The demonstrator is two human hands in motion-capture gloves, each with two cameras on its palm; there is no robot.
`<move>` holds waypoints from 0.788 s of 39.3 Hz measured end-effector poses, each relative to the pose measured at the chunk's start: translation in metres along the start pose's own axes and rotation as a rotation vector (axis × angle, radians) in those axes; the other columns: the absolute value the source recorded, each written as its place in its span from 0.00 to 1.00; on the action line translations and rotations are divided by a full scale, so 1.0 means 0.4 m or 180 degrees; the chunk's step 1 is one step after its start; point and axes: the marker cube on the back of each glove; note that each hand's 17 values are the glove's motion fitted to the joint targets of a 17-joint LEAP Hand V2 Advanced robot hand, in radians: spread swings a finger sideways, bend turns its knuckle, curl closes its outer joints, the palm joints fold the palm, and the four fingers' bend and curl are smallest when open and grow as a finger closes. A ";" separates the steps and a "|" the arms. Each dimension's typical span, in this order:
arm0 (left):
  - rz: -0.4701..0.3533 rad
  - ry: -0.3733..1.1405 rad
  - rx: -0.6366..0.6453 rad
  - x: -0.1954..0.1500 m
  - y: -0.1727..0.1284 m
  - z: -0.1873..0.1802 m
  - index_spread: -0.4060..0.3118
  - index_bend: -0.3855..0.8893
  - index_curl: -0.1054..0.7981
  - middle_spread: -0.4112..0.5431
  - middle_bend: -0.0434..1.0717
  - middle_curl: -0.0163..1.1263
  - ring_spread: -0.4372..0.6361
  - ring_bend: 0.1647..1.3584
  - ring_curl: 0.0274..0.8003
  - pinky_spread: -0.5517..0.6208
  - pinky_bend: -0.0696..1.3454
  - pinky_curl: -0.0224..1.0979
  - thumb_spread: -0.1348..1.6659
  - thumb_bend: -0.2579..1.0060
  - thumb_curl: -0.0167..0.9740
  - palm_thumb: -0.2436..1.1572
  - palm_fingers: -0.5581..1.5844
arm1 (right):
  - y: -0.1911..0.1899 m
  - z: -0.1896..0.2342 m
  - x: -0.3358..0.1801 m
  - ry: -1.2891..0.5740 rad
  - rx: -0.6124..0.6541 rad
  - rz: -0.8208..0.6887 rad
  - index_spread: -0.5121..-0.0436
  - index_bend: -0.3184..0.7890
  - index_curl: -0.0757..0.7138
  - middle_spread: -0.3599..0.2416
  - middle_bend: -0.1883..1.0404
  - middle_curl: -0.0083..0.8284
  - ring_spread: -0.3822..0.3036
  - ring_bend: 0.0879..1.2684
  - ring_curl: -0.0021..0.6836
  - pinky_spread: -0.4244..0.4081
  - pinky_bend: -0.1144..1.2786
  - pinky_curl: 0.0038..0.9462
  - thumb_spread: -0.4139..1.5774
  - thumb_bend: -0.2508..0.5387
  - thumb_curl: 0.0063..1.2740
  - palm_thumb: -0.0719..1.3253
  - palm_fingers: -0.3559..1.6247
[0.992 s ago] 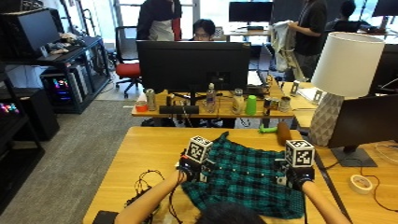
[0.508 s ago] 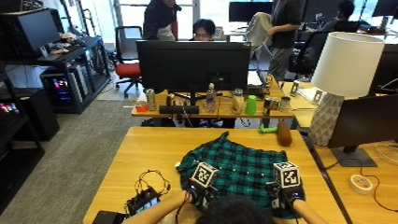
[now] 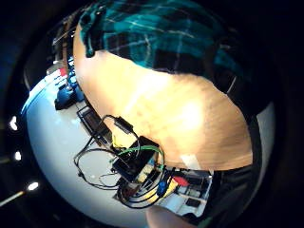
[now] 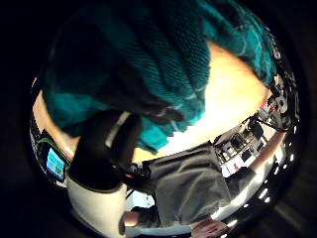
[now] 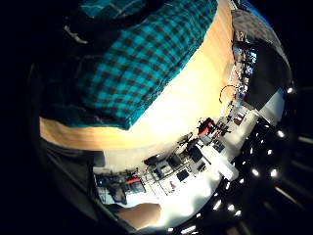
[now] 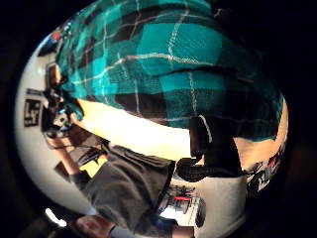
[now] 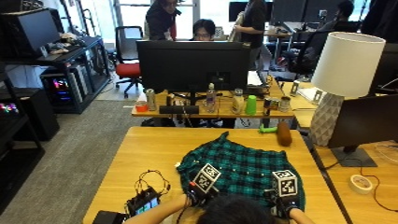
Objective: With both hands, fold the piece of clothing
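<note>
A green and black plaid shirt (image 7: 239, 168) lies spread on the wooden table (image 7: 155, 149), with one point reaching toward the far side. My left hand (image 7: 200, 188) is at the shirt's near left edge and my right hand (image 7: 283, 195) at its near right edge, both close to my body. In the left thumb side palm view the plaid cloth (image 4: 148, 64) fills the picture and a gloved thumb (image 4: 104, 148) curls against its edge. In the right thumb side palm view a gloved finger (image 6: 210, 148) lies on the cloth's (image 6: 168, 64) edge.
A small device with a lit screen (image 7: 144, 201) and a tangle of black cable (image 7: 152, 179) lie left of the shirt. A brown cylinder (image 7: 283, 133) and a green item (image 7: 267, 129) sit at the far edge. A lamp (image 7: 345, 84) and a tape roll (image 7: 360, 183) stand on the right.
Both hands have moved from the middle of the shirt toward me, to its near edge. The shirt's outline on the table looks much the same.
</note>
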 end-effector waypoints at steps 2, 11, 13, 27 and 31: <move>-0.0055 -0.0209 0.0521 -0.009 -0.024 -0.010 0.56 0.49 0.37 0.51 0.27 0.24 0.45 0.52 0.35 0.40 0.62 0.35 0.67 0.29 0.32 0.43 0.59 | -0.025 0.004 0.001 -0.0020 0.0274 -0.0193 0.33 0.41 0.37 0.47 0.33 0.45 0.50 0.37 0.52 0.66 0.41 0.36 0.78 0.35 0.25 0.59 0.46; -0.0115 -0.0264 0.0899 -0.048 -0.050 -0.070 0.33 0.46 0.46 0.25 0.38 0.34 0.16 0.40 0.38 0.15 0.56 0.34 0.74 0.38 0.37 0.62 0.81 | -0.028 0.004 0.005 -0.0043 0.0401 -0.0232 0.36 0.40 0.40 0.45 0.32 0.47 0.46 0.37 0.55 0.60 0.40 0.37 0.77 0.32 0.27 0.63 0.48; -0.0158 -0.0267 0.0929 -0.065 -0.031 -0.117 0.30 0.45 0.47 0.22 0.39 0.36 0.14 0.39 0.39 0.13 0.55 0.35 0.75 0.38 0.37 0.64 0.82 | -0.029 0.003 0.005 -0.0060 0.0395 -0.0231 0.37 0.39 0.40 0.45 0.31 0.47 0.45 0.37 0.55 0.59 0.40 0.37 0.77 0.31 0.27 0.63 0.48; -0.0316 -0.0348 0.1234 -0.110 0.027 -0.310 0.22 0.43 0.52 0.13 0.39 0.41 0.08 0.33 0.43 0.09 0.48 0.34 0.76 0.35 0.40 0.68 0.83 | -0.024 0.001 -0.005 -0.0065 0.0503 -0.0274 0.39 0.38 0.38 0.45 0.31 0.49 0.44 0.37 0.56 0.56 0.40 0.38 0.77 0.30 0.28 0.64 0.48; -0.0326 -0.0367 0.1248 -0.108 0.031 -0.319 0.21 0.42 0.53 0.12 0.38 0.42 0.08 0.33 0.44 0.09 0.47 0.34 0.77 0.34 0.41 0.69 0.83 | -0.022 -0.006 -0.007 -0.0076 0.0697 -0.0278 0.40 0.38 0.38 0.45 0.31 0.49 0.44 0.37 0.57 0.56 0.40 0.38 0.77 0.30 0.29 0.65 0.48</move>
